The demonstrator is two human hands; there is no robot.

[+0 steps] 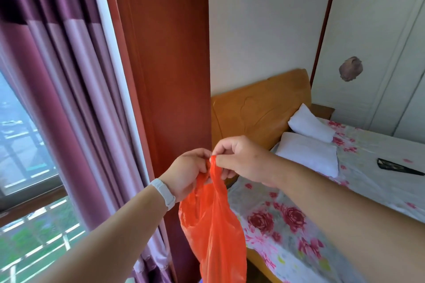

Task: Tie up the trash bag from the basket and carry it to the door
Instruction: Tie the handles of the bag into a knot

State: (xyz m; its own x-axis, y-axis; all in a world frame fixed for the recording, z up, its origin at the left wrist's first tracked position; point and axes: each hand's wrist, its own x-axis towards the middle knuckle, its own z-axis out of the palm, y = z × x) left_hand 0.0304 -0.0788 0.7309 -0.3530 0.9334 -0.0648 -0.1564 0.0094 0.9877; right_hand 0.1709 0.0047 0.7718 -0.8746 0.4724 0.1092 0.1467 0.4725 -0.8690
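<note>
An orange plastic trash bag (213,232) hangs in the air in front of me, its body drooping toward the bottom edge of the view. My left hand (186,172), with a white band on the wrist, grips one gathered handle at the top of the bag. My right hand (239,158) pinches the other handle between thumb and fingers right beside the left hand. The two hands almost touch above the bag. The basket and the door are out of view.
A bed (322,202) with a flowered sheet, two white pillows (308,154) and a wooden headboard (257,112) fills the right. A dark remote (397,166) lies on it. A red-brown wooden panel (165,76), purple curtains (69,99) and a window stand left; a white wardrobe (372,53) stands behind.
</note>
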